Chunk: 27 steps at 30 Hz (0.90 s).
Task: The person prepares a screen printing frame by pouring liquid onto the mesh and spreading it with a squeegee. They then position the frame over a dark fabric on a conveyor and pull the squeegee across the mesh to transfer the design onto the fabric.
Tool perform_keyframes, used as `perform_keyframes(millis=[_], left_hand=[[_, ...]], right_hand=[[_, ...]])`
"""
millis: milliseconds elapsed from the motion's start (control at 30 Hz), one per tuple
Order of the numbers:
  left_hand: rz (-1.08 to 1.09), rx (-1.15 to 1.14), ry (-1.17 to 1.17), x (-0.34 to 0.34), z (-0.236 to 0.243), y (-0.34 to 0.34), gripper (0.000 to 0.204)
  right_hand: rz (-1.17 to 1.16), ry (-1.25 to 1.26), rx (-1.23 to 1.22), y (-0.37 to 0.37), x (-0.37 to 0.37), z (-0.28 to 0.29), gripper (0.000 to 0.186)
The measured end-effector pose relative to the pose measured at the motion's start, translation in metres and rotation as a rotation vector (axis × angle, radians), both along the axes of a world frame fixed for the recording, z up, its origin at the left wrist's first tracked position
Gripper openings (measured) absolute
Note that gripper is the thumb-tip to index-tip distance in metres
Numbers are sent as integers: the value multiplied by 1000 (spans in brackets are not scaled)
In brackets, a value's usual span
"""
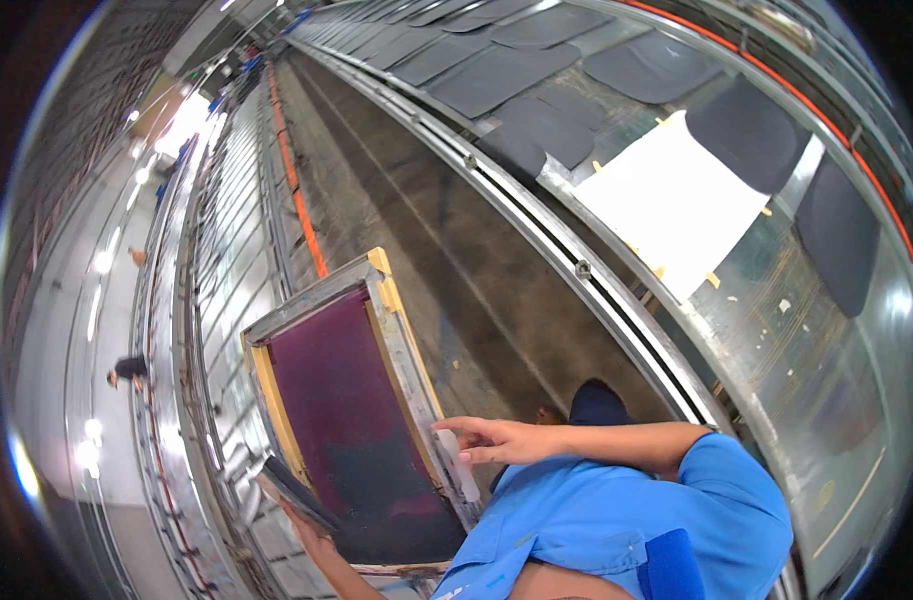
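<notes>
A screen-printing frame (342,435) stretches in front of me, with grey and yellow-taped edges around a dark purple mesh. Dark ink smears the mesh's lower half. At the lower left, my left hand (305,524) is closed around a squeegee (299,492), a dark bar with a pale edge, lying over the frame's near left corner. My right hand (492,440) reaches to the frame's right side, fingers bent over a whitish translucent handle (461,470) there. Part of its grip is hidden.
On my right runs a long metal-railed table (777,330) bearing a taped white sheet (677,205) and several dark rounded panels (742,130). A walkway (447,250) lies between it and another long table (227,190) at left. Farther left stands a person (129,370) in dark clothes.
</notes>
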<state>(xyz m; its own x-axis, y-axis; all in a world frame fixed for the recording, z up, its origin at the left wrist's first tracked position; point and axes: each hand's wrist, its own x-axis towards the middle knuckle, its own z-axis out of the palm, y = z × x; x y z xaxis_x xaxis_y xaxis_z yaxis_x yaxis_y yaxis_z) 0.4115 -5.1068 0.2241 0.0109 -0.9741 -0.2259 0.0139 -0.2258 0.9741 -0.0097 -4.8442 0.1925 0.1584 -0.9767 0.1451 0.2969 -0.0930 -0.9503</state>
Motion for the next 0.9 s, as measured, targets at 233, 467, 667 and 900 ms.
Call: perform_keyframes(millis=[233,467,667,900], left_hand=[[-300,-20,-55,-167,-14,-197,82],[-507,-46,-66,-430,27,-358,79],[-803,-23,35,-678,79,-460,76],[-1187,-128,40,-990,66,-326,78]], right_hand=[[-47,-203,40,-93,-125,-14,56],[-340,-163,-99,-175,-268,-10,51],[-682,-246,-75,-210,-371,19,52],[-1525,-423,40,-205,-522,3,46]])
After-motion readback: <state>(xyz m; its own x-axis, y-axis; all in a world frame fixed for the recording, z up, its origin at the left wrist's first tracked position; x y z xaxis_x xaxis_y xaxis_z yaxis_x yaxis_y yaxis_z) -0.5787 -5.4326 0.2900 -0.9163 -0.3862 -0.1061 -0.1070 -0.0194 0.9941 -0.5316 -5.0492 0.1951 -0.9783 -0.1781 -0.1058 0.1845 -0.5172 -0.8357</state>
